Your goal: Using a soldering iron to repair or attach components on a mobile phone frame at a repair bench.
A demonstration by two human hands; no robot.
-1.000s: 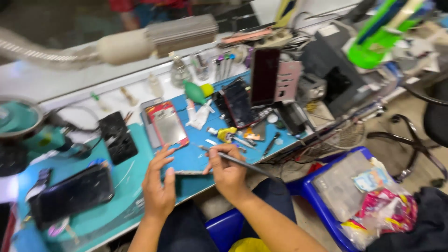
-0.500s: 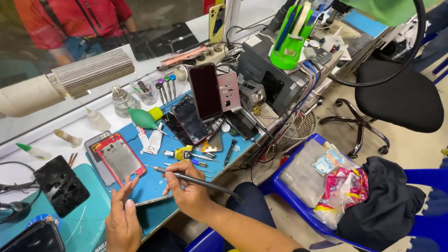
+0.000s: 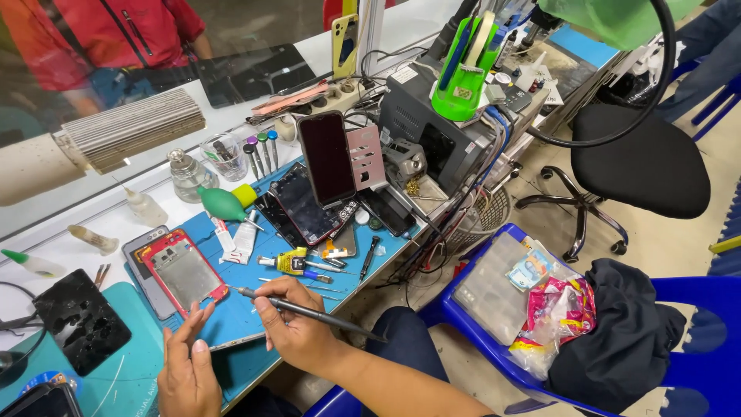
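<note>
- While I watch the head view, my right hand [image 3: 297,328] pinches a thin dark screwdriver [image 3: 309,313] between thumb and fingers; its tip sits at the lower right corner of the red phone frame [image 3: 184,270].
- My left hand [image 3: 187,371] lies flat and empty, fingers spread and pointing up toward the frame's lower edge, resting on the blue work mat [image 3: 247,309].
- I see the red phone frame lying face-open on that mat, at its left part, partly on top of a grey phone back [image 3: 143,266].
- Just right of the frame lie a white glue tube [image 3: 245,235] and a yellow-handled tool [image 3: 289,264], with a few loose slim tools beside it.
- Behind them I make out a green air blower [image 3: 224,205], a row of screwdrivers with coloured caps [image 3: 261,154] and a small clear glass jar [image 3: 189,174].
- Several dark phone screens [image 3: 309,205] are stacked at the mat's right part; one dark phone [image 3: 328,158] stands tilted above them.
- Left of the frame lies a cracked black panel [image 3: 81,320] on a teal mat [image 3: 116,382].
- Beyond the mat sits a grey machine [image 3: 432,131] with a green tool holder [image 3: 461,77] on top.
- To my right is a blue plastic chair [image 3: 679,309] carrying bags and dark cloth.
</note>
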